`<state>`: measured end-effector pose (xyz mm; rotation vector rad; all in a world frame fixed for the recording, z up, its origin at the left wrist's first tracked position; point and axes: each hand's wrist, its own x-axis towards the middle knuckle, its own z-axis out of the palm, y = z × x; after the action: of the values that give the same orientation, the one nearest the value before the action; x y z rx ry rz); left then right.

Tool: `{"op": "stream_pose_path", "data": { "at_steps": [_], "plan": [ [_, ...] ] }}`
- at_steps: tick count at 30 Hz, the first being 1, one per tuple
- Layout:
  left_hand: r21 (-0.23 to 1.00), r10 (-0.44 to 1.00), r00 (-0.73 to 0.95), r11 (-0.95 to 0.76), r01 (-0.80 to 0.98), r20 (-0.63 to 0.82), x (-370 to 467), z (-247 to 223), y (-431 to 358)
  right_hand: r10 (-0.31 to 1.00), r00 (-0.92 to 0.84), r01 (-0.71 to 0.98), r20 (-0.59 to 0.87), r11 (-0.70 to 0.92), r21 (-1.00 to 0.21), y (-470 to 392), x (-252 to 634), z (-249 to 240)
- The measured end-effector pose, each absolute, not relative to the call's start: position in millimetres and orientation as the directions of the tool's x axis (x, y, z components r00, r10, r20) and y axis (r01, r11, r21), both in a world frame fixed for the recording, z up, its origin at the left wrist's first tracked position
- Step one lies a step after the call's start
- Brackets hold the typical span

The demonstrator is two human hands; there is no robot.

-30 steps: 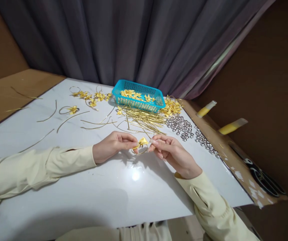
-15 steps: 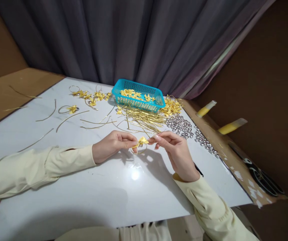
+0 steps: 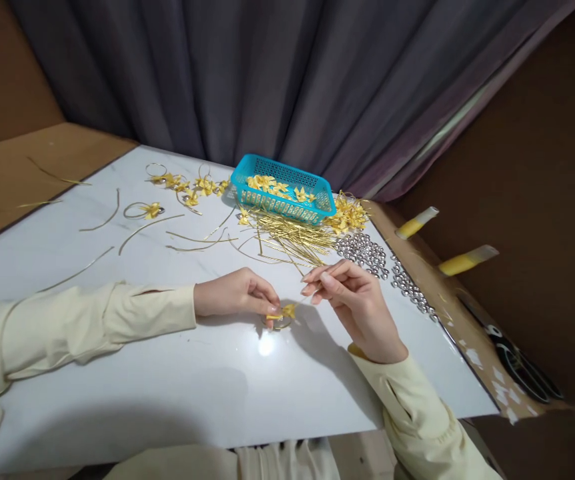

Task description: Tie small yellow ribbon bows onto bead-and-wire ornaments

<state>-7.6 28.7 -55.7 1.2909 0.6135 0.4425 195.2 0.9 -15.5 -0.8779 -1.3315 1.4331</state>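
Observation:
My left hand (image 3: pixel 247 295) pinches a yellow ribbon flower (image 3: pixel 287 311) between thumb and fingers, just above the white tabletop. A loop of thin gold wire (image 3: pixel 282 327) hangs under the flower. To the right, my right hand (image 3: pixel 355 300) is raised with thumb and forefinger pressed together. A thin gold strand seems to run from the flower up to these fingertips, though its end is hidden in them. Past my hands lies a pile of gold wire ties (image 3: pixel 292 237), beside many small silver beads (image 3: pixel 362 252).
A turquoise basket (image 3: pixel 282 212) at the back holds yellow flowers; more flowers (image 3: pixel 348 215) heap beside it. Finished-looking flower loops (image 3: pixel 152 211) and loose wires (image 3: pixel 142 230) lie left. Two yellow-filled tubes (image 3: pixel 467 260) and black-handled scissors (image 3: pixel 522 367) are at the right.
My left hand and the flower have moved slightly down toward the tabletop. My right fingertips have drawn up and away from the flower, widening the gap. The view has shifted a little.

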Motion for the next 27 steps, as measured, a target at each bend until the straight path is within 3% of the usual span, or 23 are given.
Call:
{"op": "stream_pose_path", "data": {
  "at_steps": [3, 5, 8, 10, 13, 21, 27],
  "plan": [
    [0.974, 0.563, 0.808, 0.22, 0.054, -0.172, -9, -56, 30, 0.949, -0.312, -0.179, 0.046, -0.011, -0.984, 2, 193, -18],
    [0.974, 0.544, 0.82, 0.217, 0.071, -0.181, -11, -55, 32, 0.939, -0.334, -0.127, 0.081, 0.04, -0.991, 3, 194, -17],
    [0.969, 0.539, 0.819, 0.232, 0.08, -0.196, -13, -54, 34, 0.873, -0.47, 0.113, 0.134, 0.209, -0.971, 2, 199, -12],
    [0.967, 0.544, 0.814, 0.244, 0.079, -0.204, -14, -54, 36, 0.782, -0.606, 0.275, 0.147, 0.38, -0.883, 0, 203, -7],
    [0.967, 0.543, 0.816, 0.242, 0.075, -0.199, -14, -53, 37, 0.671, -0.724, 0.389, 0.158, 0.587, -0.71, -2, 205, -3],
    [0.969, 0.562, 0.802, 0.229, 0.088, -0.205, -12, -50, 36, 0.564, -0.773, 0.394, 0.291, 0.786, -0.477, -5, 202, -11],
    [0.972, 0.569, 0.797, 0.216, 0.089, -0.2, -12, -49, 35, 0.616, -0.715, 0.417, 0.331, 0.755, -0.505, -5, 199, -14]
  ]
}}
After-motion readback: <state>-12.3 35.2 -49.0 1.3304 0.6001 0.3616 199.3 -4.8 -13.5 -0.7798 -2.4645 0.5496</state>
